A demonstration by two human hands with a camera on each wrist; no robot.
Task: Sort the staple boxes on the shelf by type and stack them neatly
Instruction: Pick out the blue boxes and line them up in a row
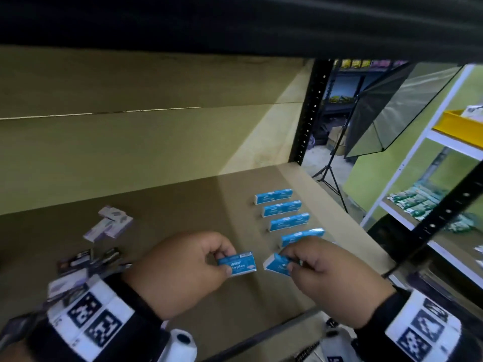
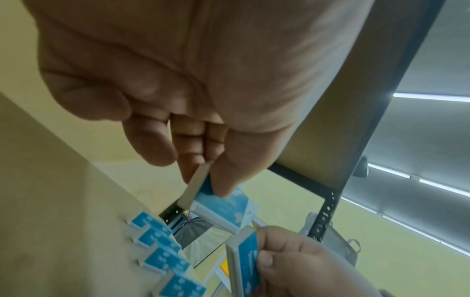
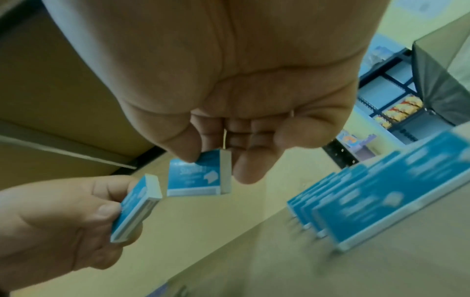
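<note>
My left hand [image 1: 224, 261] pinches a blue staple box [image 1: 239, 263] between thumb and fingers, just above the shelf board. In the left wrist view the same hand [image 2: 207, 180] grips that box [image 2: 221, 209] by one end. My right hand [image 1: 287, 261] pinches a second blue box [image 1: 275, 265], tilted, close beside the first. The right wrist view shows that hand [image 3: 216, 166] holding its box [image 3: 195, 178] from above. Several more blue boxes [image 1: 282, 208] stand on edge in a row at the right of the shelf.
Pale purple-and-white boxes [image 1: 112, 226] lie in a loose heap at the left of the brown shelf board [image 1: 183, 210]. Dark boxes [image 1: 88, 258] lie jumbled nearer, by my left wrist. A black perforated upright [image 1: 311, 113] bounds the shelf on the right.
</note>
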